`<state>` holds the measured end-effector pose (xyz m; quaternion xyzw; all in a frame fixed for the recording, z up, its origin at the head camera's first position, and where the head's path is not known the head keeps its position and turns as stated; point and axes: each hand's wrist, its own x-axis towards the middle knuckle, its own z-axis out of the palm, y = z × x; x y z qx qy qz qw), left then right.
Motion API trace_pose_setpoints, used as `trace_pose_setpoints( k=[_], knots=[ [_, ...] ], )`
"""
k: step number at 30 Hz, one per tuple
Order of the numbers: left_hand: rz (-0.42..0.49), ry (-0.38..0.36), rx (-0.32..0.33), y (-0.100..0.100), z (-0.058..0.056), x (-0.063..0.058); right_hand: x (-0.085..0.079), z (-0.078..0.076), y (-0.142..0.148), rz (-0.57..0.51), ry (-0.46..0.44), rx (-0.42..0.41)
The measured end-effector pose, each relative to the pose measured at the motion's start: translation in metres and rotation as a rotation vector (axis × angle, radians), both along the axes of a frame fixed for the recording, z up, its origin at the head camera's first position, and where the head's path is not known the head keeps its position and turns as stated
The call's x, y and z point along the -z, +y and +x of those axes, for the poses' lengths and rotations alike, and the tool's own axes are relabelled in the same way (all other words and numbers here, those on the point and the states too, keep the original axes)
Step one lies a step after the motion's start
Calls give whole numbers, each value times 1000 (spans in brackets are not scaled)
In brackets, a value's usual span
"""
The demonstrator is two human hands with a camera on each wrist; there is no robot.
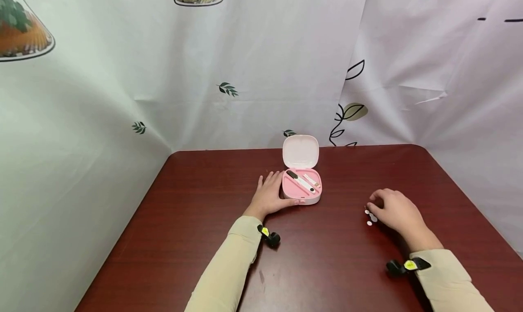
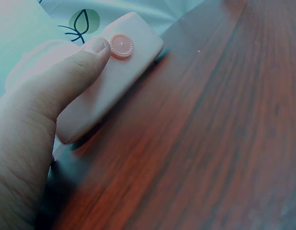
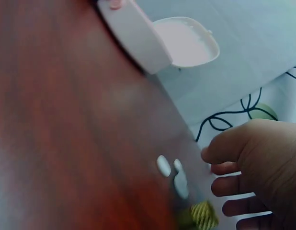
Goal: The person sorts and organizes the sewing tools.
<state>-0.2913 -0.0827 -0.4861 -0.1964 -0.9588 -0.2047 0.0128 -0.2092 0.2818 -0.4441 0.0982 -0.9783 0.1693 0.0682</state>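
Observation:
An open pink-and-white case stands near the far edge of the table, its lid raised behind it. Inside lie a slim white tool with a dark end and a short white strip. My left hand rests against the case's left front corner, fingers spread and thumb at the round front clasp. To the right, my right hand hovers with loosely bent fingers close beside several small white discs. A gold ridged piece lies by its fingers in the right wrist view.
The dark red wooden table carries all of this. White patterned cloth hangs along its far edge and left side. A black camera is strapped on the left wrist and another on the right.

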Motion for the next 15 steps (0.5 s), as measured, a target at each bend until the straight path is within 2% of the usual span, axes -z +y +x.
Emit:
trace_pose_setpoints(
  k=[6, 15],
  knots=[
    [-1, -8, 2, 0, 0, -1, 6, 13, 0, 59, 19, -17],
    [13, -4, 10, 1, 0, 0, 6, 14, -4, 106, 17, 17]
  ],
)
